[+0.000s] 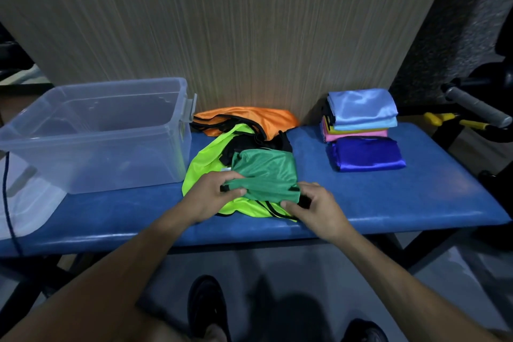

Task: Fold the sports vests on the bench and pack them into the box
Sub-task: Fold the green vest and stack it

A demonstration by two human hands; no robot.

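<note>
A dark green vest [266,172] lies crumpled on top of a neon yellow vest [205,158] in the middle of the blue bench [388,203]. My left hand [213,194] pinches the green vest's near left edge. My right hand [313,205] grips its near right corner by the black trim. Behind them lies an orange vest [249,116] with black edging, and a black vest [249,144] shows between the yellow and the orange. A clear plastic box [94,133] stands on the bench at the left with nothing visible inside.
At the right of the bench sits a stack of folded cloths [361,114], light blue on top, with a folded dark blue cloth [366,153] in front of it. A wood-grain panel [236,22] rises behind. A grey handlebar [477,105] juts in at far right. My shoes [205,305] are below the bench.
</note>
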